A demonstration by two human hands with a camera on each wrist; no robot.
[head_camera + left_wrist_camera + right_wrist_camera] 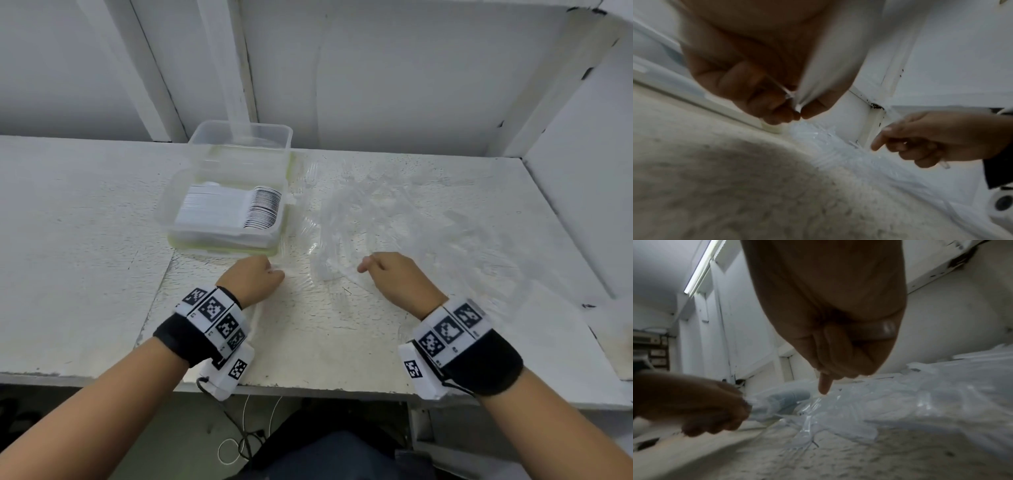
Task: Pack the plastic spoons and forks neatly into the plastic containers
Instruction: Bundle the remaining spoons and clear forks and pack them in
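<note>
Nearest, the person's left hand (255, 279) sits at the near edge of the cutlery spread, its curled fingers and thumb pinching a thin clear plastic utensil (788, 94) — fork or spoon I cannot tell, since only a sliver of handle shows in the left wrist view. The right hand (394, 274) is just right of it, fingers curled round another clear plastic piece (944, 164) whose end pokes out below the fist, with the forefinger pointing down at the heap.

Risk, as I judge it: both grips are on slim, slippery, see-through handles, so a piece could slide out or swing crooked on the way to the box. The loose pile of transparent plastic forks and spoons (359, 219) on the cracked white painted tabletop (85, 205) is tangled and hard to read against the pale surface — lifting one piece may drag neighbours along or flick them toward the table's near edge.

Farther left stands the clear rectangular plastic container with a pale green base rim (164, 209), already holding a tight row of white plastic spoons (239, 212); forcing more in at an angle would spoil the neat stack. Behind it a second, seemingly empty clear plastic container (239, 140) rests against the white panelled back wall (411, 68), which boxes in the far side.
</note>
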